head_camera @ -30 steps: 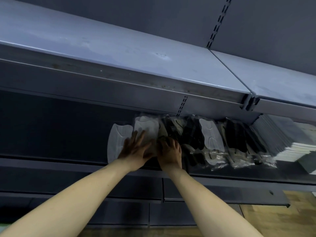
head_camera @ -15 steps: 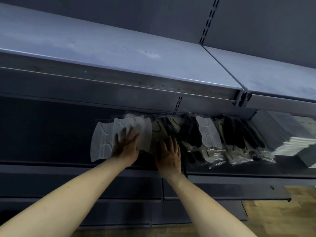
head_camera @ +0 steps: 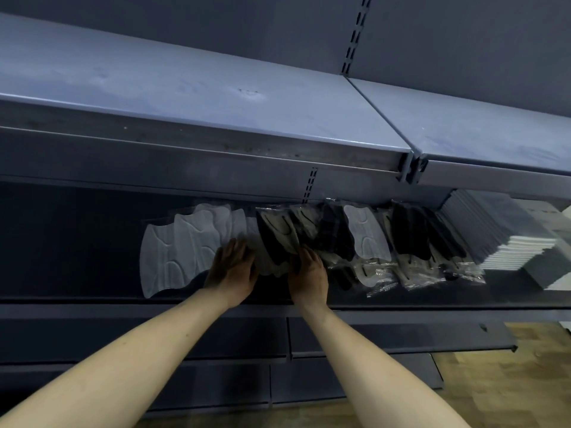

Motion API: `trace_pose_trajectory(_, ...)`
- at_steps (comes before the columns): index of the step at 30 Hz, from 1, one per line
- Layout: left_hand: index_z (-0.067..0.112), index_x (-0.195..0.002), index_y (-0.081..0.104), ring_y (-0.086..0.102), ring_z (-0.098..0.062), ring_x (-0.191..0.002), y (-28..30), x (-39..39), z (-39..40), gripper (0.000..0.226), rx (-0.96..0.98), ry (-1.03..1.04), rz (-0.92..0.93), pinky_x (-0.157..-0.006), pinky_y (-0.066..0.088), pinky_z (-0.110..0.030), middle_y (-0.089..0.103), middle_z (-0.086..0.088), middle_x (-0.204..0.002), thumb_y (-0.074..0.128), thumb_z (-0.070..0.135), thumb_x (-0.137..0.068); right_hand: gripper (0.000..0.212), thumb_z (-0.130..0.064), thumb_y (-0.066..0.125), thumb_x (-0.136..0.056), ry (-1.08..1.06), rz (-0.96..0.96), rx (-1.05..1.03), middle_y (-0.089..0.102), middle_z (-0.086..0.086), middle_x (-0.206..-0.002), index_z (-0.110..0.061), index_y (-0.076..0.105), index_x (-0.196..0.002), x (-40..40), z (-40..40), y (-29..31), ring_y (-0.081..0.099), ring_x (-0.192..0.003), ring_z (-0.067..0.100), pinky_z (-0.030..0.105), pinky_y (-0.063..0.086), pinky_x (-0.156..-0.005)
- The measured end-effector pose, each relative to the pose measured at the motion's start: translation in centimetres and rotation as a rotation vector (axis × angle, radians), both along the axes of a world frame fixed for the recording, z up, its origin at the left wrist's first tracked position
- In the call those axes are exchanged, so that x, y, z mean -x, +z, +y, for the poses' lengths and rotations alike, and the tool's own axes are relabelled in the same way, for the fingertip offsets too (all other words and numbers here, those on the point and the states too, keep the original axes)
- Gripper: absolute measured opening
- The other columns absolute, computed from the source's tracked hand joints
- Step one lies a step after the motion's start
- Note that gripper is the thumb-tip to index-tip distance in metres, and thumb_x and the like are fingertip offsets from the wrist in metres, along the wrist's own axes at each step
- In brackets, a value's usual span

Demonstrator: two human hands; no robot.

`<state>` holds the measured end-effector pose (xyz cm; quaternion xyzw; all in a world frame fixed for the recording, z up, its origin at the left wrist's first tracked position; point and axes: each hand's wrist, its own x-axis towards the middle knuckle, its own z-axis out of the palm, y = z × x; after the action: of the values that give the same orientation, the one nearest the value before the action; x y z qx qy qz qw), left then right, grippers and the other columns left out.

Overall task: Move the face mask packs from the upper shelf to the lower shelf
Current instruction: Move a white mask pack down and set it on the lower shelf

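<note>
Face mask packs in clear plastic stand in a row on the lower shelf. White packs lean at the left end, dark and beige packs in the middle, more mixed packs to the right. My left hand lies flat, fingers together, against the right side of the white packs. Beside it, my right hand rests on the dark and beige packs, fingers extended. Neither hand grips a pack. The upper shelf above shows only its bare grey top.
A stack of grey and white flat boxes stands at the right end of the lower shelf. Shelf uprights with slots run up the dark back wall. Dark drawer-like fronts lie below, and a wooden floor shows at the bottom right.
The white packs have spread and slid to the left under my left hand. My right hand has stayed on the middle packs, and the view has shifted slightly.
</note>
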<state>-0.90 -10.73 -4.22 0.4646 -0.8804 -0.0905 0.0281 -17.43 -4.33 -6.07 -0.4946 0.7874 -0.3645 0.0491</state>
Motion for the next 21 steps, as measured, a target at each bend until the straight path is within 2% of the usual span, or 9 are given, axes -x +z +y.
trace_pose_trajectory(4, 0.016, -0.152, 0.033, 0.011, -0.029, -0.151, -0.6, 1.6, 1.0, 0.051, -0.008, -0.090, 0.118, -0.122, 0.013, -0.041, 0.021, -0.006, -0.162, 0.036, 0.032, -0.105, 0.037, -0.026, 0.056, -0.100, 0.092, 0.030, -0.040, 0.054, 0.010, -0.144, -0.011, 0.061, -0.133, -0.8, 0.1, -0.4, 0.043, -0.139, 0.027, 0.042, 0.034, -0.116)
trace_pose_trajectory(6, 0.017, -0.147, 0.039, 0.031, -0.026, -0.143, -0.4, 2.4, 1.6, 0.045, -0.047, -0.048, 0.257, -0.116, 0.029, -0.038, 0.039, -0.005, -0.151, 0.039, 0.029, -0.103, 0.038, -0.029, 0.057, -0.099, 0.114, 0.058, -0.031, 0.057, 0.009, -0.142, -0.011, 0.063, -0.132, -0.8, 0.3, -1.0, 0.045, -0.138, 0.027, 0.042, 0.036, -0.115)
trace_pose_trajectory(8, 0.023, -0.150, 0.031, 0.056, -0.023, -0.115, 0.5, 3.3, 2.1, 0.047, -0.166, 0.122, 0.472, -0.091, 0.049, -0.036, 0.057, -0.005, -0.129, 0.039, 0.029, -0.104, 0.044, -0.039, 0.048, -0.099, 0.119, 0.044, -0.018, 0.058, 0.009, -0.141, -0.012, 0.064, -0.130, -0.6, 0.7, -1.1, 0.046, -0.138, 0.026, 0.042, 0.037, -0.115)
trace_pose_trajectory(10, 0.031, -0.155, 0.015, 0.065, -0.023, -0.082, 1.2, 4.3, 2.1, 0.056, -0.313, 0.276, 0.648, -0.065, 0.050, -0.033, 0.067, -0.008, -0.102, 0.038, 0.032, -0.105, 0.059, -0.051, 0.030, -0.097, 0.155, 0.053, -0.030, 0.056, 0.005, -0.144, -0.016, 0.064, -0.131, -0.6, 1.1, -0.9, 0.041, -0.141, 0.024, 0.042, 0.035, -0.116)
trace_pose_trajectory(11, 0.035, -0.155, 0.013, 0.066, -0.024, -0.077, 1.4, 4.8, 2.0, 0.057, -0.363, 0.296, 0.684, -0.061, 0.050, -0.032, 0.068, -0.009, -0.097, 0.039, 0.035, -0.104, 0.061, -0.052, 0.025, -0.097, 0.181, 0.058, -0.042, 0.054, 0.003, -0.145, -0.019, 0.062, -0.133, -0.5, 1.3, -0.7, 0.039, -0.143, 0.022, 0.041, 0.033, -0.117)
trace_pose_trajectory(13, 0.034, -0.146, 0.038, 0.066, -0.024, -0.090, 1.3, 5.4, 1.8, 0.046, -0.368, 0.271, 0.630, -0.075, 0.056, -0.035, 0.066, -0.009, -0.108, 0.041, 0.044, -0.101, 0.056, -0.047, 0.025, -0.100, 0.225, 0.061, -0.041, 0.053, 0.000, -0.147, -0.023, 0.057, -0.139, 0.2, 1.6, -0.6, 0.038, -0.143, 0.019, 0.040, 0.034, -0.116)
trace_pose_trajectory(14, 0.027, -0.133, 0.055, 0.065, -0.023, -0.096, 1.3, 5.6, 1.7, 0.041, -0.346, 0.255, 0.559, -0.082, 0.056, -0.038, 0.064, -0.009, -0.115, 0.043, 0.046, -0.099, 0.054, -0.045, 0.026, -0.100, 0.230, 0.078, -0.044, 0.050, 0.001, -0.149, -0.023, 0.054, -0.141, 0.7, 1.7, -0.5, 0.036, -0.144, 0.019, 0.040, 0.034, -0.116)
trace_pose_trajectory(16, 0.020, -0.107, 0.066, 0.060, -0.024, -0.100, 1.2, 5.8, 2.0, 0.030, -0.292, 0.232, 0.415, -0.085, 0.055, -0.041, 0.058, -0.010, -0.118, 0.048, 0.041, -0.095, 0.056, -0.047, 0.027, -0.100, 0.216, 0.135, -0.112, 0.038, 0.001, -0.157, -0.024, 0.045, -0.149, 2.1, 1.7, 0.1, 0.026, -0.149, 0.021, 0.039, 0.028, -0.120)
trace_pose_trajectory(21, 0.026, -0.139, 0.050, 0.031, -0.033, -0.135, 1.2, 7.0, 3.6, 0.045, -0.183, 0.214, 0.239, -0.107, 0.038, -0.042, 0.030, -0.010, -0.148, 0.055, 0.038, -0.096, 0.063, -0.043, 0.037, -0.104, 0.115, 0.199, -0.362, 0.012, 0.003, -0.167, -0.021, 0.017, -0.159, 7.3, 1.7, 1.7, 0.004, -0.154, 0.023, 0.040, 0.011, -0.124)
